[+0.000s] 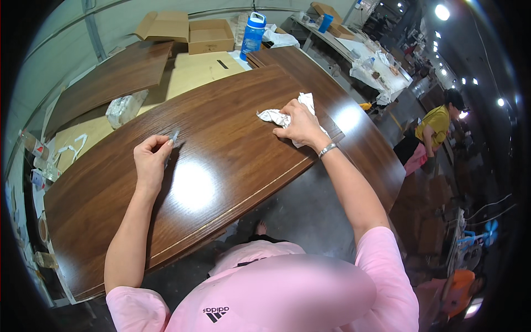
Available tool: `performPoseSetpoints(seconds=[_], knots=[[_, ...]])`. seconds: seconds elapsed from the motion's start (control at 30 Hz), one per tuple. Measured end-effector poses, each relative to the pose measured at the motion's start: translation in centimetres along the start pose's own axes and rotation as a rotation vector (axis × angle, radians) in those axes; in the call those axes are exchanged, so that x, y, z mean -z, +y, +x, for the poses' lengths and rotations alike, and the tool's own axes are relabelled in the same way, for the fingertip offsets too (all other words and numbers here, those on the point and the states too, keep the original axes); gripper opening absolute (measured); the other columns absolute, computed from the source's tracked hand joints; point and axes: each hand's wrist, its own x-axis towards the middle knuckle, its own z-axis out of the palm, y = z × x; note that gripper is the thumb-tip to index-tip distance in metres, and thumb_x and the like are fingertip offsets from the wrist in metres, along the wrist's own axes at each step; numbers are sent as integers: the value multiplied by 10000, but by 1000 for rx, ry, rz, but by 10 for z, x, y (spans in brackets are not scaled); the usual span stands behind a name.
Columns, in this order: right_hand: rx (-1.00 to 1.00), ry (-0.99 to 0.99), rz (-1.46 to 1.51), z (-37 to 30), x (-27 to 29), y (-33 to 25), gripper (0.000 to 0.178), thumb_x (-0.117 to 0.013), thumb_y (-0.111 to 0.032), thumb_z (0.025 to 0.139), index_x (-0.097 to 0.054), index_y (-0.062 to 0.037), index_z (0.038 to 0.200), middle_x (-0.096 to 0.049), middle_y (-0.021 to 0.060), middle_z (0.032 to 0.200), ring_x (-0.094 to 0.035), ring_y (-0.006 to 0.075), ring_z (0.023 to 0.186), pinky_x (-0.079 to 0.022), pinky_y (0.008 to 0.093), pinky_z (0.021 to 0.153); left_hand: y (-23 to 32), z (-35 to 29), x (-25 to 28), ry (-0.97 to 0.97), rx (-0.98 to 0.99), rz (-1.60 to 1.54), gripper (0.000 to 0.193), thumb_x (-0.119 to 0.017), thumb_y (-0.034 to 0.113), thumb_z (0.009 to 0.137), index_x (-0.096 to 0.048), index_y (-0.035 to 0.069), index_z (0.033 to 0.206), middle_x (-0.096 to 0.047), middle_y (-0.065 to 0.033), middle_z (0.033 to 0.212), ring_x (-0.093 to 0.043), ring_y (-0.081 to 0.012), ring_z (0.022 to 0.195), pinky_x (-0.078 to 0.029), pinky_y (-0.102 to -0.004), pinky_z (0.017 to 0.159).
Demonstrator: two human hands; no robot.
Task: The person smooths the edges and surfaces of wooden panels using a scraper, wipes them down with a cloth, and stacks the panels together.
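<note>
A glossy dark brown wood panel lies across the workbench in front of me. My right hand is closed on a crumpled white cloth and presses it to the panel near its right end. A silver bracelet circles that wrist. Over the panel's left half, my left hand pinches a small, thin, pale piece between thumb and fingertips; its kind is too small to make out.
More brown panels lie at the right and far left. Behind are an open cardboard box, a blue bottle and a plastic-wrapped block. A person in yellow stands at the right; a cluttered table is farther back.
</note>
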Motion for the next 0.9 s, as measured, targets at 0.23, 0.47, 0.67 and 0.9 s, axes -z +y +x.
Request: performPoseSetpoints(seconds=[0.23, 0.47, 0.67, 0.9], knots=[[151, 258, 80, 3, -31, 35, 490, -729, -343, 641, -672, 2, 984, -593, 187, 1022, -554, 357, 1018, -470, 421, 904, -5, 7, -10, -27, -48, 95, 95, -676, 44, 853, -685, -46, 880, -622, -4, 795, -546, -84, 736, -434, -237, 683], [520, 279, 284, -74, -80, -123, 196, -671, -156, 677, -616, 1, 781, -566, 201, 903, -550, 358, 909, -464, 450, 823, -26, 11, 8, -26, 10, 25, 84, -645, 48, 913, -676, -27, 935, -614, 23, 811, -518, -52, 745, -407, -214, 684], [927, 186, 374, -156, -108, -217, 183, -660, -192, 675, -634, -37, 770, -576, 132, 932, -550, 301, 936, -437, 425, 852, -49, 28, 16, -68, -118, 65, 95, -632, 22, 924, -679, -31, 989, -651, -3, 903, -572, -67, 809, -451, -208, 754], [748, 489, 245, -126, -52, -43, 88, -612, -59, 709, -610, -20, 787, -607, 122, 833, -576, 324, 783, -469, 429, 763, -15, 7, -6, -30, -26, -51, 79, -653, 56, 924, -692, -3, 960, -626, 26, 843, -536, -43, 743, -404, -185, 670]])
